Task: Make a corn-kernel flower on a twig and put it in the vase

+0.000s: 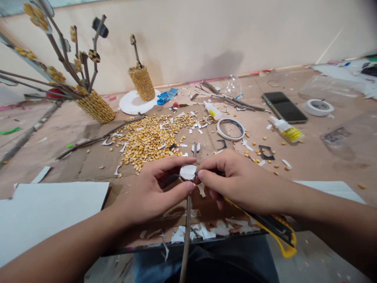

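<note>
Between the thumb and fingers of my left hand (pixel 153 184) is a small white disc (pixel 187 172) with a dark rim, perhaps card. My right hand (pixel 232 175) is closed, its thumb and forefinger pinched at the disc's right edge. A yellow and black utility knife (pixel 271 228) sticks out from under the right palm; its blade end is mostly hidden by the fingers. Below both hands a thin twig (pixel 187 232) runs from the table's edge toward me, and a second small white piece (pixel 195 147) lies at its far end.
Corn kernels (pixel 153 137) are heaped beyond my hands. Two kernel-covered vases (pixel 96 106) with twigs stand at back left. A tape ring (pixel 230 129), glue bottles (pixel 287 129) and a phone (pixel 284 107) lie to the right. White scraps (pixel 203 231) litter the near edge.
</note>
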Motion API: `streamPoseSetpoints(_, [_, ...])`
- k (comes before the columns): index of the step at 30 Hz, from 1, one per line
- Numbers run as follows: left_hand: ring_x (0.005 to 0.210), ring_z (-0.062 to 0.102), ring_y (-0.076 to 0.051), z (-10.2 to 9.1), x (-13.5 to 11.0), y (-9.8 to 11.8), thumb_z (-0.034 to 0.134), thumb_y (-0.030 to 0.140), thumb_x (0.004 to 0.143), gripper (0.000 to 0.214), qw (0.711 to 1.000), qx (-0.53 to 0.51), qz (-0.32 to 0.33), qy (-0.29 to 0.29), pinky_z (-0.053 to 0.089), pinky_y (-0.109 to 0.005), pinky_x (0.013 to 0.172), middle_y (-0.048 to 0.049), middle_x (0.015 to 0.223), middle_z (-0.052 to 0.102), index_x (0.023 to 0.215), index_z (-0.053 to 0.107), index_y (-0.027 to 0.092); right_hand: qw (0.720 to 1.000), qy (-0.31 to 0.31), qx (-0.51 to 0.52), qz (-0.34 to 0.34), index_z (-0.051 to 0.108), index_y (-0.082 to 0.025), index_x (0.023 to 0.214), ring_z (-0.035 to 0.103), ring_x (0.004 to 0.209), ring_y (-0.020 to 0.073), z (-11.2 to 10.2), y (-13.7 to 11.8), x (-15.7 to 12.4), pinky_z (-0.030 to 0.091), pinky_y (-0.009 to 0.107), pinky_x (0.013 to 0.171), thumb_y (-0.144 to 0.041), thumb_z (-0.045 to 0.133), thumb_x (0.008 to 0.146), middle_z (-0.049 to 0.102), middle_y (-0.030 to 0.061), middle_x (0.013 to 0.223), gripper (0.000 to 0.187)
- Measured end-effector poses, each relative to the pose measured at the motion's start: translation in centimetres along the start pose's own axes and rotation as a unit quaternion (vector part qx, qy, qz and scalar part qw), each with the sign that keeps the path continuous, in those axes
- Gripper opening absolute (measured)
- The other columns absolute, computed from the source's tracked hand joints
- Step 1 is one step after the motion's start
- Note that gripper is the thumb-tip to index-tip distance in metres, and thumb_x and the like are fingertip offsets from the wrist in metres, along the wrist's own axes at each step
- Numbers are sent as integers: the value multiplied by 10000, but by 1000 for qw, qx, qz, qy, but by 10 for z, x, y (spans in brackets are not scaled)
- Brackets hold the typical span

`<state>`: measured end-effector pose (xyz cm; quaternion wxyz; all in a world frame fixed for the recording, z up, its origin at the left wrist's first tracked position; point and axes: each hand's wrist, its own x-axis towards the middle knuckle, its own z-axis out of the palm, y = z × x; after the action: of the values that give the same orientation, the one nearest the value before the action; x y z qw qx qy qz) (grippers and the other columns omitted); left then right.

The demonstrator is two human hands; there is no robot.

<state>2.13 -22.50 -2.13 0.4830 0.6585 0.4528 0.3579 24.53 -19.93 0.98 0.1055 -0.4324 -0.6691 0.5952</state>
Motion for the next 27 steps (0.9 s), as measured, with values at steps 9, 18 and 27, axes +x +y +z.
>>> streamPoseSetpoints(9, [608, 606, -111, 14, 3, 11, 821, 287, 852, 200, 988, -97, -110, 47, 469, -182, 536, -35, 738, 740, 1015, 833, 171, 1000, -4, 1, 21, 587, -216, 647, 549, 416, 111, 2, -3, -1, 378, 194, 388, -352, 528, 965, 612, -26, 490, 351])
streamPoseSetpoints(18, [563, 565, -66, 16, 9, 14, 843, 253, 814, 132, 974, -149, -164, 57, 428, -130, 505, 5, 672, 706, 914, 831, 168, 1000, -14, 0, 20, 588, -219, 658, 602, 457, 125, 3, 1, 2, 406, 207, 433, -352, 516, 987, 628, -24, 508, 362])
streamPoseSetpoints(27, [590, 619, -94, 16, 7, 13, 855, 280, 798, 168, 969, -169, -168, 66, 486, -169, 544, -26, 715, 748, 909, 824, 157, 1000, -16, 15, 23, 592, -222, 650, 592, 449, 128, 4, 0, 2, 401, 220, 441, -330, 525, 975, 618, -25, 493, 349])
